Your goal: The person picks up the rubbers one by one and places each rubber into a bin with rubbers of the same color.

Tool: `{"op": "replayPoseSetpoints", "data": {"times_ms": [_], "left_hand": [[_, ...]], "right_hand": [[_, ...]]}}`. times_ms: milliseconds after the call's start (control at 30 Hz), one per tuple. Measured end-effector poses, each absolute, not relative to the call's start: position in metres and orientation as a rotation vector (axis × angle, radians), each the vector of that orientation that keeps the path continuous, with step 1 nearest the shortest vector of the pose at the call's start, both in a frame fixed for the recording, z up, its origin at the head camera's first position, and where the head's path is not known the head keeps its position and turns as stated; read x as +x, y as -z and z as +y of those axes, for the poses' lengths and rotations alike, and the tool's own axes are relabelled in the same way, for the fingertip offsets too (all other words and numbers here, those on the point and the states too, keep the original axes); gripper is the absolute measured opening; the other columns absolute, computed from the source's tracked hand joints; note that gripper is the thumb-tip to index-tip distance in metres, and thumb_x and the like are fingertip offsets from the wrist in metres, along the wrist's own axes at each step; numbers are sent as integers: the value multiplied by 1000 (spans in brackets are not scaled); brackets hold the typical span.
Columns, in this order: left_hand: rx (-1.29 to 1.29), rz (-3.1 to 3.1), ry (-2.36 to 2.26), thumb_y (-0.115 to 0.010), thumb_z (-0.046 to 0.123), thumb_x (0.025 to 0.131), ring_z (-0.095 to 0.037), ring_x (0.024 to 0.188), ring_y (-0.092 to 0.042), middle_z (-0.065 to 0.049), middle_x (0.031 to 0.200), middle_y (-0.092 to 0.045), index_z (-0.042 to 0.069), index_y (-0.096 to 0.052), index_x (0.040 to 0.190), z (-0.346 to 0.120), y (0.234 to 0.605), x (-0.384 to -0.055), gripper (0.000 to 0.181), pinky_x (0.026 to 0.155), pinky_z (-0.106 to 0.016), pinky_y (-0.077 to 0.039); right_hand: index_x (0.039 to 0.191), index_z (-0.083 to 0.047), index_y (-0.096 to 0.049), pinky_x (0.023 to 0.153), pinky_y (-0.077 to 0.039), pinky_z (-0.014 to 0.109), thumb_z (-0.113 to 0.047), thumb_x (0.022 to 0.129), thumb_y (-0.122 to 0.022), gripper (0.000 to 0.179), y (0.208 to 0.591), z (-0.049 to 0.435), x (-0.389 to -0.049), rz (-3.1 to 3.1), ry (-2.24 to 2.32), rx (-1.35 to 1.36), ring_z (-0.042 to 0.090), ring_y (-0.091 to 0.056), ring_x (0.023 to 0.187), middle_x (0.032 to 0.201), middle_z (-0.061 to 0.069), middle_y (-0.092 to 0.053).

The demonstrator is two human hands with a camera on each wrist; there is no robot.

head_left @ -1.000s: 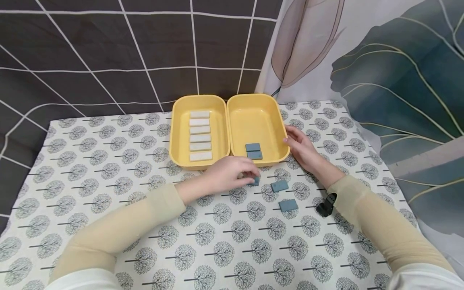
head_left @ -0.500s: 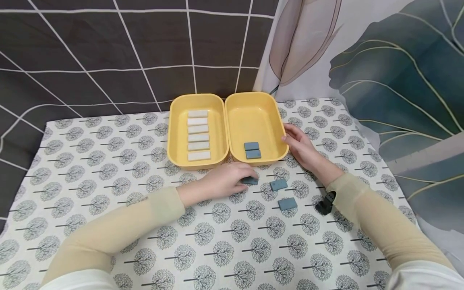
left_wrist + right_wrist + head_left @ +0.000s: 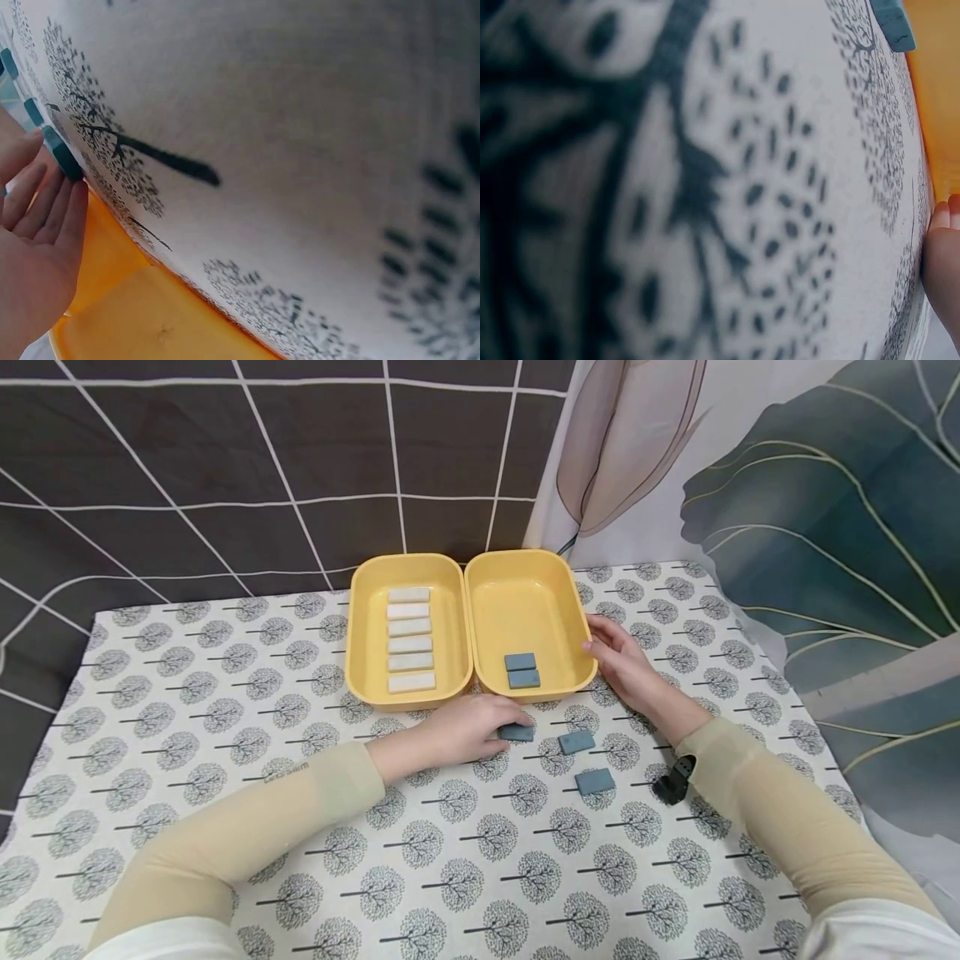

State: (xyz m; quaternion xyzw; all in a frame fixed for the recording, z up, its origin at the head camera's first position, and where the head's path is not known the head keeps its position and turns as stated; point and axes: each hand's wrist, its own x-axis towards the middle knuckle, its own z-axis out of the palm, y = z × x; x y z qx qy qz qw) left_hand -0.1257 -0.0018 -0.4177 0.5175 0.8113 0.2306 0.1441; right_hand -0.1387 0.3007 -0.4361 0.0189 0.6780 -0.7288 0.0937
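A loose blue block (image 3: 595, 782) lies nearest on the cloth (image 3: 457, 860), a second block (image 3: 576, 742) just beyond. Past them the left hand (image 3: 468, 732) pinches a third block (image 3: 516, 733), of which more shows than a second ago; the grip seems settled, the block outside the right tray (image 3: 521, 610). The right hand (image 3: 630, 672) rests relaxed against that tray. The left wrist view shows thumb and fingertips around the block; only the head view shows the white blocks (image 3: 410, 645).

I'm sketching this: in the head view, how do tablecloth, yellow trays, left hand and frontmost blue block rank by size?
Largest to smallest:
tablecloth
left tray and right tray, too alike to rank
left hand
frontmost blue block
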Motion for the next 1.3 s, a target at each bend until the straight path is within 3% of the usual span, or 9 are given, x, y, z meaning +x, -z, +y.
{"op": "replayPoseSetpoints", "data": {"times_ms": [167,267,367,800,1300], "left_hand": [[1516,2354,-639,-76,10,96,-24,136,-64,-5,142,-70,13,-71,135,-2,416,-124,39,122,-39,-49],[1534,2369,-623,-75,11,97,-24,134,-65,-4,141,-71,13,-72,133,-2,415,-123,37,121,-39,-50],[1539,2372,-619,-75,11,98,-23,134,-66,-4,140,-71,13,-72,133,-2,416,-122,35,121,-38,-51],[1480,2342,-685,-81,11,92,-23,129,-67,-3,136,-72,14,-73,131,-3,417,-120,40,117,-39,-53],[1529,2348,-711,-80,12,94,-19,123,-68,1,126,-73,17,-76,124,-3,416,-117,30,113,-36,-55]], "right_hand": [[162,6,-25,109,-52,13,3,104,-48,62,437,301,-139,2016,2162,49,6,-55,129,158,11,-45],[162,5,-27,108,-52,14,2,104,-49,62,438,301,-139,2007,2177,39,6,-56,128,145,-5,-52],[161,5,-27,108,-53,14,3,104,-49,61,437,301,-138,2001,2185,32,7,-57,126,140,-8,-54],[160,5,-30,107,-53,13,3,104,-48,59,436,300,-138,2017,2178,31,7,-57,125,137,-8,-56],[161,7,-27,108,-53,14,2,104,-49,61,435,300,-137,2029,2163,35,9,-57,126,139,-5,-55]]}}
